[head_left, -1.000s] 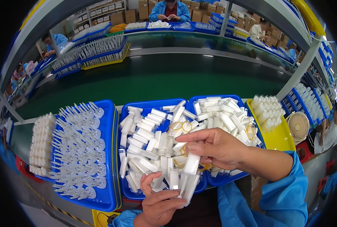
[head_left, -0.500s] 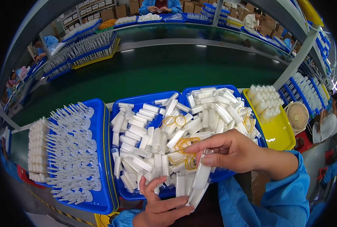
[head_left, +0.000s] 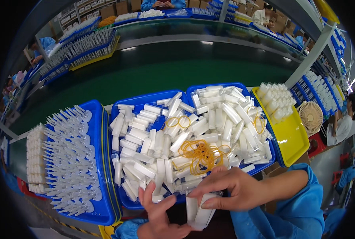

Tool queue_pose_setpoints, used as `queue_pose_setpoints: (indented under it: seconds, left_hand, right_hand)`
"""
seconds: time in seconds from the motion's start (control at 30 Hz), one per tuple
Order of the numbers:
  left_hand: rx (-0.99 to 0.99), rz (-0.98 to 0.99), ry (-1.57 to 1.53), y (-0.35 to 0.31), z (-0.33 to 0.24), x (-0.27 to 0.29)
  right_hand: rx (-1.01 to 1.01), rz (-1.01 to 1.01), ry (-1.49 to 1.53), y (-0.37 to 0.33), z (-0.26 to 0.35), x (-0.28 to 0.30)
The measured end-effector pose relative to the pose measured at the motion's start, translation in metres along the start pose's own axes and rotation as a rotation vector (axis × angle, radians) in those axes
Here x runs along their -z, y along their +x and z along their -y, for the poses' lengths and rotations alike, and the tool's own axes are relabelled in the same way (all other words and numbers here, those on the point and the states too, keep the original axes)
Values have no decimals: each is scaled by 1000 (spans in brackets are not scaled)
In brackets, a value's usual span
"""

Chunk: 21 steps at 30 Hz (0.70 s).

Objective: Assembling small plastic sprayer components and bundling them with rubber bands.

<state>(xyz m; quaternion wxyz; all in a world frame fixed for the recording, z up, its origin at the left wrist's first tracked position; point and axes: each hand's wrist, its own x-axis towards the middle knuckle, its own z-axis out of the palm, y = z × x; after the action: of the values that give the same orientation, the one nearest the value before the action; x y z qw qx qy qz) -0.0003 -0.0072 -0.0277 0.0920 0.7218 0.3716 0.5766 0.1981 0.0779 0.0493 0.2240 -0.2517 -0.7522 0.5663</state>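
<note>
My right hand [head_left: 234,188] is closed on a small bundle of white rectangular pieces in clear plastic sleeves [head_left: 203,213], thumb on one side and fingers over the top. At the bundle's lower end, my left hand [head_left: 160,217] pinches it with its lower fingers, partly hidden; its upper fingers stick up, spread. Just beyond both hands lies a blue tray [head_left: 134,204] heaped with more sleeved white pieces [head_left: 139,169]. A tangle of yellow rubber bands [head_left: 199,155] rests on that heap.
Left stands a blue tray [head_left: 105,187] of white nozzle-like parts [head_left: 72,159], beside stacked white pieces [head_left: 36,159]. At right are a yellow tray [head_left: 291,139] with clear-wrapped white cylinders [head_left: 275,101] and a beige fan [head_left: 311,116]. Beyond runs a green conveyor belt [head_left: 157,65]; several people work around.
My right hand has moved down with its sleeved piece against the others, forming a bundle. My left hand has shifted slightly left and down. The rubber bands are more exposed. The whole view has shifted slightly.
</note>
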Motion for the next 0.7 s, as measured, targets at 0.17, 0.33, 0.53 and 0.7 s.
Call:
queue_pose_setpoints:
  seconds: [0.17,0.33,0.53,0.7]
  left_hand:
    - [186,-33,-416,-5,-4,3]
    - [686,321,-1252,18,-23,6]
    - [1061,569,-1442,12,-9,6]
    - [814,302,-1413,15,-12,-1]
  right_hand:
    - [184,12,-215,-7,16,-4]
    - [604,123,-255,7,37,-18]
    - [347,124,-314,28,16,-3]
    - [136,-252,-1117,63,-21,30]
